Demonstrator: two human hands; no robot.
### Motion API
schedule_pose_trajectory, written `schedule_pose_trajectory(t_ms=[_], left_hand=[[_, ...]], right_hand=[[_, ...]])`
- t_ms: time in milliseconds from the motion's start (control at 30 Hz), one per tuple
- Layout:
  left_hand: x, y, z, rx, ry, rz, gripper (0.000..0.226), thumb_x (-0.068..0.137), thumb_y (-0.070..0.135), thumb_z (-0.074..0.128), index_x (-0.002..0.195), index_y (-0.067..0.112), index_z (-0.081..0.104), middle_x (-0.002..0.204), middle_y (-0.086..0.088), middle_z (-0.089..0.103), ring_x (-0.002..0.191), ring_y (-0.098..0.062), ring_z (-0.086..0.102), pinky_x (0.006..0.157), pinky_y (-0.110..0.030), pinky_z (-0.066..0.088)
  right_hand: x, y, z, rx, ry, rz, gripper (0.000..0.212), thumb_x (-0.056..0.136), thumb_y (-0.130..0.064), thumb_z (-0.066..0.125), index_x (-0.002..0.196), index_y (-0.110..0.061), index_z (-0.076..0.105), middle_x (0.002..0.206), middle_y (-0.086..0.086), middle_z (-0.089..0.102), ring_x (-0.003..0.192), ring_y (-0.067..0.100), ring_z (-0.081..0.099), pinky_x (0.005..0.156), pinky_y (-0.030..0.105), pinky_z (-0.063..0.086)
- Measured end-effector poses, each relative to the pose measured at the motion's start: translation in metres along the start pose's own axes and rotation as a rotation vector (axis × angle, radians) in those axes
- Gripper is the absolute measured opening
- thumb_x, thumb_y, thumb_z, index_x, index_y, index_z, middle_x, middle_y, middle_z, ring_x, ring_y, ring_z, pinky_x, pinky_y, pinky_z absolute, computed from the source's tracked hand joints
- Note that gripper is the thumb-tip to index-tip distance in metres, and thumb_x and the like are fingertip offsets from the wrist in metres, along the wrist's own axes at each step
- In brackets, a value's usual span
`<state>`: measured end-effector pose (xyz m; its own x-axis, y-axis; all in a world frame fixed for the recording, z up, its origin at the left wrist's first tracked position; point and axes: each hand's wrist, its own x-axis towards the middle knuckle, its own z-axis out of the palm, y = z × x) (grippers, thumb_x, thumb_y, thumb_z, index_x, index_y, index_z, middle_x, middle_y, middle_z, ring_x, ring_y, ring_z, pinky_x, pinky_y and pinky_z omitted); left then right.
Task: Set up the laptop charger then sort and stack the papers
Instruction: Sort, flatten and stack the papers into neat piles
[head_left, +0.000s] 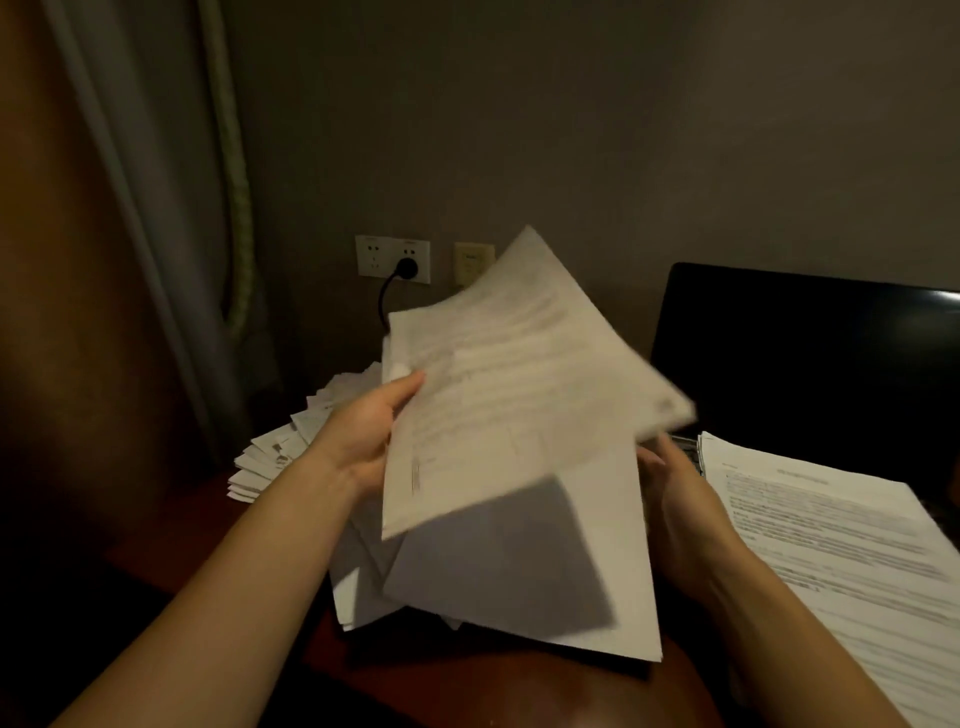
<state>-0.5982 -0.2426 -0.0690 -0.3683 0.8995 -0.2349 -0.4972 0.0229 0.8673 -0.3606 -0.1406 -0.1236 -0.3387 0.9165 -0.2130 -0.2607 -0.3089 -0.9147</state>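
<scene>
My left hand (370, 431) grips the left edge of a lifted bundle of printed sheets (498, 395), which is blurred and tilted up over the desk. My right hand (675, 499) is under the bundle's right side, its fingers partly hidden by the paper. Below the bundle lies a loose heap of white papers (519, 571). A neater stack of printed papers (841, 545) rests at the right, partly over the laptop. The laptop (810, 353) stands open with a dark screen. A black charger plug (406, 268) sits in the wall socket (392, 259), its cable dropping behind the papers.
A fanned pile of smaller folded papers (280, 452) lies at the desk's left rear. The reddish wooden desk (467, 691) shows at the bottom. A curtain (171, 208) hangs at the left. A second yellowish wall plate (472, 262) is beside the socket.
</scene>
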Motion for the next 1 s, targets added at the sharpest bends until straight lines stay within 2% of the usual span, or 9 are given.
schedule_pose_trajectory(t_ms=[67,167,267,367,467,633,867,933,1000], left_hand=[[0.000,-0.011,-0.001,0.210,0.046,-0.010,0.028,0.095,0.027,0.064,0.119,0.012,0.065,0.100,-0.012,0.077,0.089,-0.029,0.076,0.071,-0.044,0.062],[0.002,-0.028,-0.002,0.562,0.140,0.054,0.021,0.094,0.028,0.068,0.113,0.018,0.069,0.092,-0.003,0.079,0.081,-0.023,0.077,0.073,-0.043,0.062],[0.007,-0.045,-0.003,0.872,0.181,0.172,0.022,0.090,0.027,0.073,0.111,0.025,0.071,0.100,0.006,0.077,0.082,-0.014,0.075,0.078,-0.040,0.062],[0.011,-0.052,-0.004,1.135,0.234,0.357,0.023,0.087,0.034,0.072,0.108,0.034,0.063,0.107,0.013,0.068,0.089,-0.007,0.065,0.080,-0.036,0.058],[0.021,-0.056,-0.019,1.428,0.428,0.369,0.063,0.086,0.060,0.060,0.141,0.034,0.041,0.138,0.000,0.050,0.128,-0.026,0.046,0.100,-0.047,0.044],[0.020,-0.060,-0.043,1.463,0.481,0.128,0.087,0.096,0.067,0.039,0.161,0.024,0.000,0.168,-0.010,0.002,0.153,-0.034,0.004,0.124,-0.051,0.008],[0.007,-0.065,-0.044,1.469,0.205,0.239,0.060,0.106,0.052,0.023,0.159,0.039,-0.004,0.167,0.005,0.012,0.155,-0.017,0.000,0.124,-0.046,-0.006],[0.007,-0.060,-0.044,1.340,0.184,0.248,0.058,0.106,0.048,0.032,0.157,0.048,0.002,0.167,0.006,0.016,0.155,-0.021,0.001,0.124,-0.047,0.003],[0.005,-0.054,-0.039,1.049,0.214,0.301,0.058,0.105,0.038,0.046,0.154,0.050,0.018,0.162,0.007,0.028,0.150,-0.023,0.025,0.112,-0.038,0.040]], right_hand=[[-0.002,-0.004,-0.003,0.076,-0.050,0.021,0.054,0.105,-0.053,0.035,0.113,-0.013,0.070,0.089,0.012,0.077,0.067,0.023,0.074,0.067,0.034,0.055],[-0.006,-0.004,-0.006,-0.019,-0.127,0.077,0.059,0.097,-0.065,0.038,0.114,-0.018,0.070,0.100,0.014,0.077,0.080,0.031,0.076,0.066,0.039,0.061],[-0.005,-0.003,-0.008,-0.317,-0.118,0.056,0.036,0.095,-0.040,0.062,0.124,-0.018,0.065,0.107,0.010,0.077,0.089,0.032,0.076,0.081,0.049,0.060],[-0.007,0.000,-0.007,-0.620,-0.050,-0.037,0.045,0.090,-0.013,0.072,0.129,-0.026,0.053,0.109,0.002,0.074,0.081,0.021,0.077,0.064,0.035,0.062],[-0.010,0.005,-0.003,-0.641,-0.013,-0.103,0.047,0.091,-0.007,0.069,0.126,-0.034,0.050,0.108,-0.004,0.072,0.087,0.017,0.074,0.061,0.029,0.059],[-0.010,0.013,-0.001,-0.684,-0.007,-0.243,0.036,0.097,-0.006,0.060,0.113,-0.037,0.052,0.103,-0.016,0.066,0.092,0.008,0.067,0.064,0.023,0.054],[-0.011,0.018,0.002,-0.757,0.041,-0.326,0.018,0.099,-0.015,0.058,0.104,-0.033,0.057,0.098,-0.016,0.065,0.089,0.007,0.066,0.062,0.023,0.050],[-0.010,0.019,0.002,-0.780,0.030,-0.318,0.018,0.100,-0.019,0.058,0.112,-0.031,0.058,0.102,-0.015,0.067,0.090,0.011,0.067,0.065,0.028,0.052],[-0.010,0.020,0.003,-0.776,0.024,-0.321,0.019,0.100,-0.020,0.058,0.114,-0.032,0.058,0.102,-0.014,0.067,0.090,0.013,0.068,0.068,0.032,0.054]])
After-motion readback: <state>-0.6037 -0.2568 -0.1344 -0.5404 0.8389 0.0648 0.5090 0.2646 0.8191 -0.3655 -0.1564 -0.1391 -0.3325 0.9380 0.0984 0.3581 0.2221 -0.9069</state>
